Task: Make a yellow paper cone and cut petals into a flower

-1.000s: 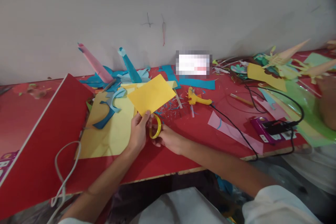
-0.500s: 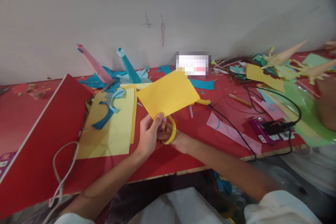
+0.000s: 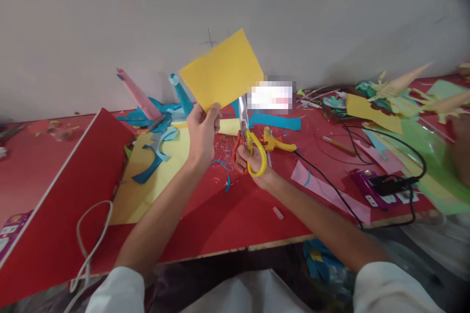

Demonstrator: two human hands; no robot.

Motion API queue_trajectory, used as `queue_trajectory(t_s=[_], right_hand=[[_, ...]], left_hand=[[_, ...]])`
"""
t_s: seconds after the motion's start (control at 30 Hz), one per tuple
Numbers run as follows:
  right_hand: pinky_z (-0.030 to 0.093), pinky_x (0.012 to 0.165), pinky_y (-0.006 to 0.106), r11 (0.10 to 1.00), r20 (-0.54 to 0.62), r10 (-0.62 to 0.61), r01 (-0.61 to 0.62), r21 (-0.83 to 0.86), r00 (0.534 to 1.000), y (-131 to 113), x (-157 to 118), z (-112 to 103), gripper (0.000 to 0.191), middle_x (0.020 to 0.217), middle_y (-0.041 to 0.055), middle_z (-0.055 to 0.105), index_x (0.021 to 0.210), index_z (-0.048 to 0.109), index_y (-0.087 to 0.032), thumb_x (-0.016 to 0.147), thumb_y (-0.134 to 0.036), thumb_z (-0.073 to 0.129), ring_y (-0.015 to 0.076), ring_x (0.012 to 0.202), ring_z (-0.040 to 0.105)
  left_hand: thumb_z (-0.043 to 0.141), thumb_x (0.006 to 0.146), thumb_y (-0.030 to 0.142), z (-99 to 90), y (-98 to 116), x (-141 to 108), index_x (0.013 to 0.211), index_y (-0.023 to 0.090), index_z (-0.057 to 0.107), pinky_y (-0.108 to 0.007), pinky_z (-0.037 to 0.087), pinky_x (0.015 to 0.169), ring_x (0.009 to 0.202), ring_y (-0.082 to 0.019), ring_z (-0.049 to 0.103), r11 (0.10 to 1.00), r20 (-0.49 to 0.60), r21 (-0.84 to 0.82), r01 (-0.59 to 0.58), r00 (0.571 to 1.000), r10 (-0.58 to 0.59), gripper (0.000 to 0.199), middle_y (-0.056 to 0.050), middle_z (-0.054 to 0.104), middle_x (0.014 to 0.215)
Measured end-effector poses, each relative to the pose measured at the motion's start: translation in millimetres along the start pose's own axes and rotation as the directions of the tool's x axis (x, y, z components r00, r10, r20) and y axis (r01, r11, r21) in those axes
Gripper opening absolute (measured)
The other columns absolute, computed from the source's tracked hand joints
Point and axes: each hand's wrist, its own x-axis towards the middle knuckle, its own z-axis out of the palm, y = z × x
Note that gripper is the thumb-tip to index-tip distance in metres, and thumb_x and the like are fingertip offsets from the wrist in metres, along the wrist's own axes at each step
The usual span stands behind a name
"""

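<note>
My left hand (image 3: pixel 202 132) pinches the lower edge of a yellow paper sheet (image 3: pixel 223 71), raised in front of the grey wall. My right hand (image 3: pixel 251 161) is closed on scissors (image 3: pixel 261 156) with yellow and red handles. The scissor blades point up, close to the sheet's lower right edge; whether they touch it I cannot tell. Behind my right hand lies a yellow glue gun (image 3: pixel 281 145) with a black cable. Blue paper scraps (image 3: pixel 228 183) lie on the red table (image 3: pixel 220 222) below my hands.
Left: a slanted red board (image 3: pixel 69 195), a white cable (image 3: pixel 79 234) and pale yellow sheets (image 3: pixel 147 195). Rolled pink (image 3: pixel 137 95) and blue cones stand behind. Right: a pink strip (image 3: pixel 330 190), a purple power strip (image 3: pixel 372 190), and part of another person's arm (image 3: pixel 460 151).
My left hand has lifted the yellow sheet up and slightly left. My right hand with the scissors has moved right and up, apart from my left hand, and the blades now show.
</note>
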Motion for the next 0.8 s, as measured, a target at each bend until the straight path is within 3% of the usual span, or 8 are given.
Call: queue_trajectory(t_s=[0.17, 0.4, 0.63, 0.8], right_hand=[[0.031, 0.041, 0.028, 1.000, 0.043, 0.005, -0.005, -0.018, 0.999, 16.0, 7.4, -16.2, 0.080, 0.046, -0.0095, 0.035, 0.068, 0.045, -0.027, 0.064, -0.106, 0.058, 0.0105, 0.038, 0.033], [0.038, 0.054, 0.031, 0.975, 0.171, -0.087, 0.119, -0.190, 0.982, 25.2, 7.1, -24.5, 0.085, 0.065, -0.0013, 0.055, 0.079, 0.058, -0.025, 0.064, -0.109, 0.051, 0.0151, 0.054, 0.050], [0.033, 0.057, 0.031, 0.941, 0.100, -0.151, 0.174, -0.290, 0.984, 5.0, 1.8, -25.8, 0.080, 0.062, -0.0040, 0.047, 0.077, 0.052, -0.025, 0.065, -0.105, 0.058, 0.0136, 0.055, 0.041], [0.035, 0.057, 0.033, 0.928, 0.082, -0.160, 0.178, -0.328, 0.984, 10.4, 9.5, -34.1, 0.085, 0.063, -0.0020, 0.050, 0.075, 0.058, -0.025, 0.063, -0.109, 0.051, 0.0142, 0.055, 0.042]], left_hand=[[0.079, 0.090, 0.032, 2.6, 3.1, 7.4, 0.083, 0.023, 0.052, -0.026, 0.026, 0.049, 0.054, -0.008, 0.039, 1.000, -0.049, -0.016, -0.015, 0.999, 0.014, 0.029, 0.005, 0.047, 0.066], [0.084, 0.086, 0.036, -5.4, 1.2, 5.5, 0.091, 0.022, 0.057, -0.024, 0.037, 0.049, 0.057, -0.008, 0.052, 0.999, -0.067, -0.001, -0.051, 0.996, 0.051, 0.031, 0.001, 0.066, 0.078], [0.082, 0.084, 0.031, -12.5, -6.5, -5.6, 0.090, 0.019, 0.059, -0.022, 0.042, 0.048, 0.054, -0.008, 0.056, 0.998, 0.025, 0.053, 0.016, 1.000, -0.018, 0.027, 0.000, 0.070, 0.077], [0.081, 0.082, 0.027, -14.1, -7.1, -10.2, 0.086, 0.018, 0.061, -0.022, 0.044, 0.048, 0.051, -0.007, 0.055, 0.994, 0.089, 0.095, 0.061, 0.994, -0.069, 0.022, 0.000, 0.070, 0.076]])
